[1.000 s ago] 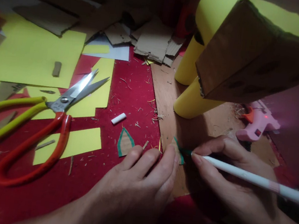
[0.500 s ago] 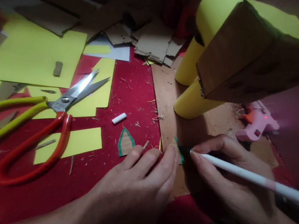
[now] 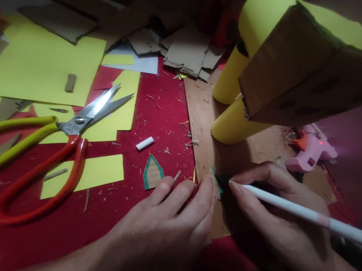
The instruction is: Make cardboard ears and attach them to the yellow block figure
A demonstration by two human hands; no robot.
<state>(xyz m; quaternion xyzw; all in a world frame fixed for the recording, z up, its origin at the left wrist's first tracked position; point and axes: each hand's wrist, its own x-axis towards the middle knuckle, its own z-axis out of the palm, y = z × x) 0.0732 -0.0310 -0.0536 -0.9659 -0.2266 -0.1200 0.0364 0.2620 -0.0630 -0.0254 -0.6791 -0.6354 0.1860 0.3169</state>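
Observation:
My right hand [image 3: 277,215] grips a slim white marker [image 3: 294,208], its dark tip at the edge of a small cardboard piece [image 3: 216,183] bordered in green. My left hand [image 3: 173,216] pins that piece down with its fingertips, which cover much of it. Just beyond my left knuckles lies a second cardboard piece [image 3: 154,174], pointed at the top and edged in green. Behind the marker, a brown cardboard box shape [image 3: 286,69] with yellow paper on top rests above yellow tubes [image 3: 235,127].
Scissors [image 3: 79,124] with yellow and red handles lie spread at left, over yellow paper [image 3: 38,74]. A pink glue gun [image 3: 314,153] with a red light is at right. Cardboard scraps [image 3: 187,49] sit behind. A short white stick [image 3: 145,143] lies on the red cloth [image 3: 158,106].
The marker's tip and my right fingers have shifted very slightly left along the cardboard piece's edge. My left hand keeps its place, and the objects around stay put.

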